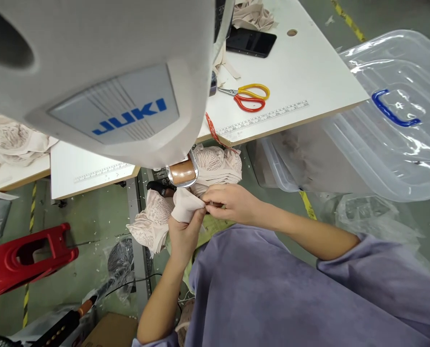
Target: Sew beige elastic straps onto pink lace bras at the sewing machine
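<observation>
Below the head of a white sewing machine (128, 111), my left hand (186, 233) grips a pale beige bra piece (186, 205), thumb on top. My right hand (232, 202) pinches the same piece at its right edge, with fingertips touching those of the left. More of the lace-patterned garment (151, 221) hangs to the left of my left hand. Behind my right hand lies a stack of beige lace cups (218, 164). The machine's metal-rimmed guard (183, 172) is just above the piece.
On the white table (290, 62) are yellow-and-red scissors (251, 98), a black phone (251, 42) and beige strips (253, 15). A clear plastic bin (398, 115) stands to the right. A red stool (30, 258) is at the left, and more garments (10, 137) lie behind it.
</observation>
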{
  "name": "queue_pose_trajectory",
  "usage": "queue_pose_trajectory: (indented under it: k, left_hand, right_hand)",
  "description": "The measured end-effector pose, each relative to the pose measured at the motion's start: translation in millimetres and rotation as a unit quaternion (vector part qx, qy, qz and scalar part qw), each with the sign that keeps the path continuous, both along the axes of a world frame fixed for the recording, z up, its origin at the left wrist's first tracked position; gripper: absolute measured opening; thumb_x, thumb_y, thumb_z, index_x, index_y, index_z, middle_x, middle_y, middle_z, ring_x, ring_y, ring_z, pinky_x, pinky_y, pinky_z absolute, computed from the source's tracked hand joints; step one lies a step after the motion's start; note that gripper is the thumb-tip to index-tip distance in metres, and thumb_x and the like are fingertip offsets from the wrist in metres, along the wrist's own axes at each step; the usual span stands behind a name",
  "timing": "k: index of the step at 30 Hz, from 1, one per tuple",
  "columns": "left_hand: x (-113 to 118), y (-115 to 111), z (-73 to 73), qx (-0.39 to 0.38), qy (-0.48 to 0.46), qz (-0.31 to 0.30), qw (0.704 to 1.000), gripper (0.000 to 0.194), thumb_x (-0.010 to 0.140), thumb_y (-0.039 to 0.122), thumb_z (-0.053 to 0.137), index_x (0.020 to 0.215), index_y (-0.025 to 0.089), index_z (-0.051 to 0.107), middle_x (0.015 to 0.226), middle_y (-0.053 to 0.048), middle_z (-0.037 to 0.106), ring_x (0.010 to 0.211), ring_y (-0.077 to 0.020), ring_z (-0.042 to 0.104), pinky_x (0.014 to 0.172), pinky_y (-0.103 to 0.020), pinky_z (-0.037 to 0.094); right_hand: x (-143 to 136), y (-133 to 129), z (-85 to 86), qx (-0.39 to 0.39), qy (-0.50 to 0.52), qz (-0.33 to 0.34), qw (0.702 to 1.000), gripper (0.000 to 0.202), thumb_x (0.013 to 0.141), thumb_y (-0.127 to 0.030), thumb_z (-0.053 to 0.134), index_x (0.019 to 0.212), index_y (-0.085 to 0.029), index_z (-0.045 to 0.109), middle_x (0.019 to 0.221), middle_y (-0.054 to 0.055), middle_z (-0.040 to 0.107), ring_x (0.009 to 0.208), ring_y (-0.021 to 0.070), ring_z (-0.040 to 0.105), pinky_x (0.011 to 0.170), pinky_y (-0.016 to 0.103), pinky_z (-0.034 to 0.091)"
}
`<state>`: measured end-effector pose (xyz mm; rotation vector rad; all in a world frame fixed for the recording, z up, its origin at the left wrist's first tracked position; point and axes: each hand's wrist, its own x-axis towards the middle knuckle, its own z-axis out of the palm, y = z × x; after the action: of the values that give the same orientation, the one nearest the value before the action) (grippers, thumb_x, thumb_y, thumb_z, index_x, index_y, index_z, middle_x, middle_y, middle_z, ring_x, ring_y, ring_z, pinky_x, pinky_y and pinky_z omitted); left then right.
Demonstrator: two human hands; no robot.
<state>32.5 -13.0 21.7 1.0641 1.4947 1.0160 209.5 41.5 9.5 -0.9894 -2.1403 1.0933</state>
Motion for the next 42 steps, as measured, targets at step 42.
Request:
queue_pose_trajectory:
  k: [42]
  left_hand:
    - [-0.7,29.7,40.6,0.015,0.150,-0.204,0.967,0.021,0.095,0.036,0.062,0.094,0.017,0.072,0.078,-0.002,0.069,0.074,-0.0153,0.061,0.068,-0.024,0.048]
  right_hand:
    - [32.2,34.6,31.3,-0.233,-0.018,0.074,0.969,0.019,0.087,-0.035,0.064,0.094,-0.021,0.075,0.090,-0.001,0.073,0.080,0.0145,0.061,0.068,0.024,0.039]
